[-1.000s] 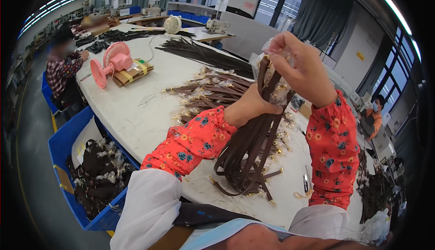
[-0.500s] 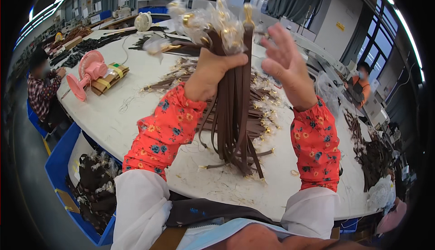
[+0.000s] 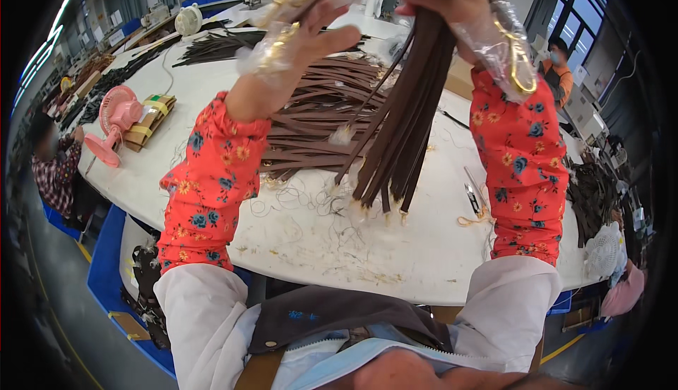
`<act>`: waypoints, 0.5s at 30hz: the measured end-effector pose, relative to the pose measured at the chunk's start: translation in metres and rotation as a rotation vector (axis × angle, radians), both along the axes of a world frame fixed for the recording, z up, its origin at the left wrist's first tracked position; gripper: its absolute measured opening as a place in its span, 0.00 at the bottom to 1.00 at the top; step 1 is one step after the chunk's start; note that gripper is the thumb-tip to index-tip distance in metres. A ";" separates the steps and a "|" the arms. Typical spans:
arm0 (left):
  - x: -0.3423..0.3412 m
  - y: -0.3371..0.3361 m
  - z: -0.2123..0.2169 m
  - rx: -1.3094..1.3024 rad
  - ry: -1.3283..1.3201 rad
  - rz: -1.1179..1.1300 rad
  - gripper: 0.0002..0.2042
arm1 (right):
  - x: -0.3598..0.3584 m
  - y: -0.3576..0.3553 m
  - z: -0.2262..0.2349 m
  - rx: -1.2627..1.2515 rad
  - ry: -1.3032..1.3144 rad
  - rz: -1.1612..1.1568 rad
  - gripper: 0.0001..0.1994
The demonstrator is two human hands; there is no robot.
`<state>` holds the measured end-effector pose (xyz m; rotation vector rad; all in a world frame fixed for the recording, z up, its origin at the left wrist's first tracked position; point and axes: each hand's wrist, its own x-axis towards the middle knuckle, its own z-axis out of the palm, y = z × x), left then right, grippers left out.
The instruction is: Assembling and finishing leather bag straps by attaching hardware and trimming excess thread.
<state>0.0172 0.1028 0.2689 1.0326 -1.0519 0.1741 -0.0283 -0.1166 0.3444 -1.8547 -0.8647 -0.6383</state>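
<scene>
A pink fan [image 3: 119,116] stands on the counter [image 3: 311,238]. The left hand [image 3: 299,56], grip released, has thumb and fingers apart beside wrapped clasps [image 3: 281,42]. Brown straps [image 3: 321,118] lie beyond. A bundle [image 3: 413,107] hangs from the right hand [image 3: 458,17], its grip clenched round the top. Snips [image 3: 472,198] lie below.

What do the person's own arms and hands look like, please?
The left hand and right hand are without gloves. Each forearm wears a loose red sleeve cover, the left cover and right cover both printed with blue and yellow-orange flowers and gathered at the wrist. Above them are plain white sleeves.
</scene>
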 end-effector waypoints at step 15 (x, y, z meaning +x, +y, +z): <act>0.004 0.082 -0.154 0.462 0.585 0.100 0.17 | 0.022 -0.020 0.033 -0.034 0.229 -0.827 0.05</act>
